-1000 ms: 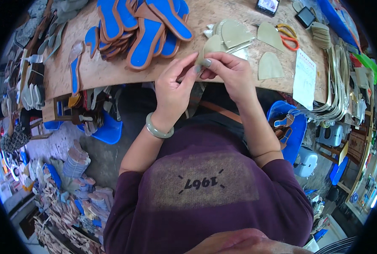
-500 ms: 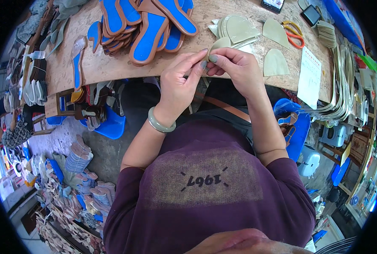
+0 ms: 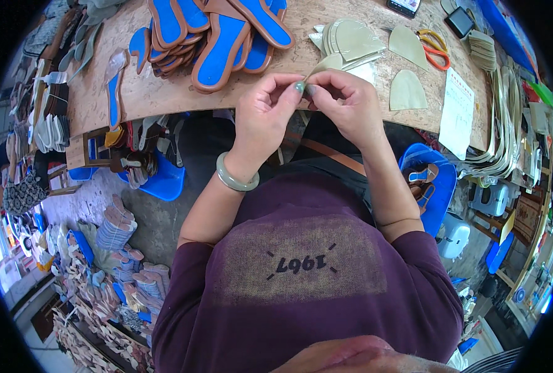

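Note:
Between my two hands, over the table's near edge, is a thin beige half-oval shoe piece (image 3: 327,64). My left hand (image 3: 269,110) pinches its lower corner between thumb and fingers. Right beside it, my right hand (image 3: 346,102) is closed on the same piece, the thumbs almost touching. Fingers hide the gripped part. Just beyond lies a fanned stack of similar beige pieces (image 3: 356,42) on clear plastic. Two single beige pieces (image 3: 407,91) lie flat to the right of the stack. Left of my hands is a heap of blue insoles with brown edges (image 3: 217,53).
Orange-handled scissors (image 3: 437,51), a phone (image 3: 404,6) and a printed paper sheet (image 3: 456,115) lie on the wooden table (image 3: 183,99). One narrow blue-and-brown sole (image 3: 114,102) is at left. Blue bins (image 3: 428,186) stand below the table, and piled soles (image 3: 118,227) cover the floor at left.
My fingertips have shifted along the beige piece; the left fingers are curled in more and the thumbs have come closer together. The view has moved very slightly.

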A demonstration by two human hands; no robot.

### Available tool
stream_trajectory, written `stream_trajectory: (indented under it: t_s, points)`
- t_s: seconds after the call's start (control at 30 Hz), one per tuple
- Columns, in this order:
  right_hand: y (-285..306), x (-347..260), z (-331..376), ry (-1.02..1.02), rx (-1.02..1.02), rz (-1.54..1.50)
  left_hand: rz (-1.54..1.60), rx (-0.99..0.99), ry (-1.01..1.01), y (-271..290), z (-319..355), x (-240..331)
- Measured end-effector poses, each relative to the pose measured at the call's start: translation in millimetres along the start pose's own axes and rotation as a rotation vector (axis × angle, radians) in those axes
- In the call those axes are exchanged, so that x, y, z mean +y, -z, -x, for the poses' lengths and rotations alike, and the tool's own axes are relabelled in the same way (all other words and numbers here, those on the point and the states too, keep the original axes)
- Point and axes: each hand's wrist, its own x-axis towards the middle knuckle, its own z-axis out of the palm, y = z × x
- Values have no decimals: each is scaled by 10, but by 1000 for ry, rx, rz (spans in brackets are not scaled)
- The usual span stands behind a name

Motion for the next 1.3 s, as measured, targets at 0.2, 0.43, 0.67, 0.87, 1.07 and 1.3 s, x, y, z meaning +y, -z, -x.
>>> stream_trajectory:
  t_s: [0.2, 0.43, 0.67, 0.87, 1.07, 1.3]
  points:
    - [48, 73, 4, -75, 3, -71, 147, 32, 94, 37, -35, -13]
    - [54, -93, 55, -143, 21, -117, -581, 80, -374, -65, 49, 85]
    - [32, -148, 97, -86, 97, 9, -850, 115, -622, -153, 44, 90]
    - [94, -150, 91, -55, 22, 117, -545, 59, -382, -170, 88, 114]
    - [105, -135, 186, 128, 14, 192, -59, -48, -21, -119, 80, 91]
    - [258, -7, 142, -206, -158, -516, 194, -51, 189, -109, 60, 91]
